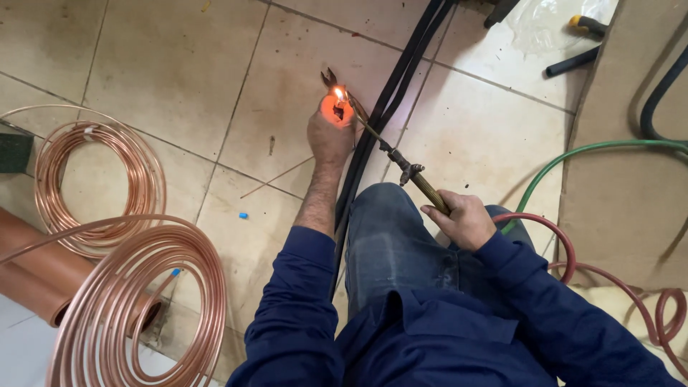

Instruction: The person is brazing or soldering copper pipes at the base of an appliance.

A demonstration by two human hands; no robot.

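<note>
Our right hand has its grip wrapped around the brass torch handle, with the tip at a small flame above the tiled floor. Our left hand is cupped closed round a glowing lighter – hard to make out. To do this well, we judge: keep fingers behind the flame, hoses slack. Copper coils lie well apart.

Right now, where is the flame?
In the head view, the flame burns upper centre at the torch tip, against the left hand, beside the black hoses.
</note>
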